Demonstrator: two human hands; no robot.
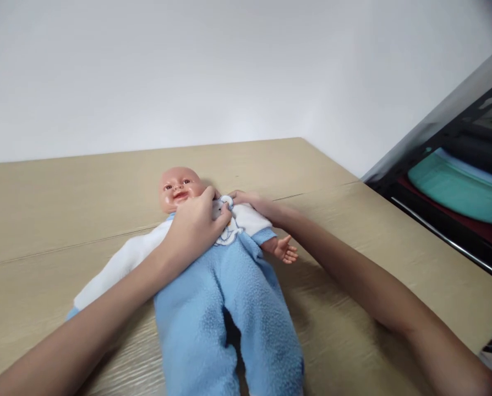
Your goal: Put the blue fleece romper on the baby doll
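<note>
Here, a pale wooden table [353,231] is spread under a plain white wall [188,66], with a dark shelf [456,209] at three o'clock. A doll [213,264] in a blue suit is laid on its back at centre, head toward twelve. The left hand [194,225] is curled on its chest, pinching the white collar [226,204]. The right hand [246,199], at one o'clock, is closed on the same collar.

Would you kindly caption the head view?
Both hands, left hand and right hand, fasten the collar of a doll on a table.
</note>
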